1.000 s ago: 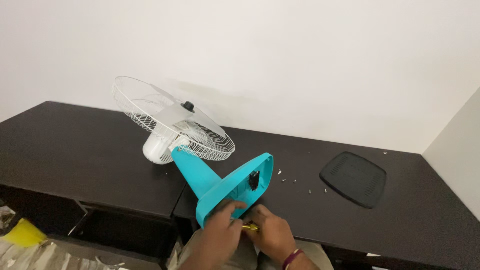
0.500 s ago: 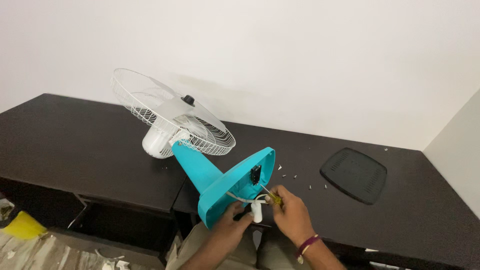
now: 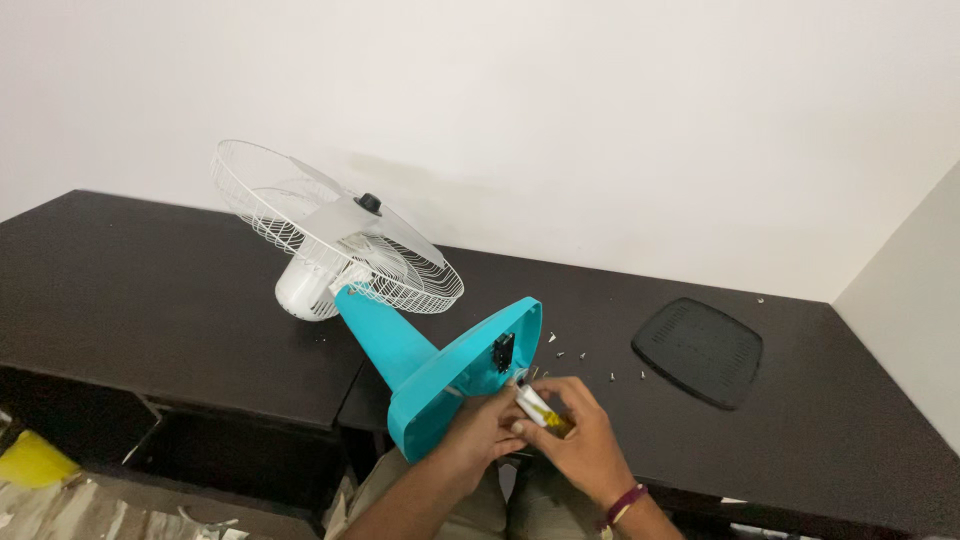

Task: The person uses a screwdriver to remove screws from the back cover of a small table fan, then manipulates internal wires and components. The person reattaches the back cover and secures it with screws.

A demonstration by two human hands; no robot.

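Head view of a table fan lying on its side across a dark desk [image 3: 150,300], described relative to the fan's turquoise base [image 3: 460,385]. Far left of the base and below the desk edge, a yellow, flat package-like item [image 3: 35,462] lies on the floor; its markings cannot be read. Up and left of the base, the white wire cage [image 3: 330,235] with pale blades and a black hub tilts toward the wall, its white motor housing [image 3: 303,290] resting on the desk. The base itself overhangs the near desk edge, underside turned toward the viewer. At its lower right rim, the left hand [image 3: 480,430] is closed on that rim, while the right hand [image 3: 575,440] is closed around a small white cylindrical part [image 3: 535,405] with a yellow piece at its lower end, touching the left hand. Just right of the base, small loose screws [image 3: 585,355] are scattered on the desktop. Farther right lies a black perforated cover plate [image 3: 700,350], flat, well apart from the base, with bare desk surface around it up to the corner wall.
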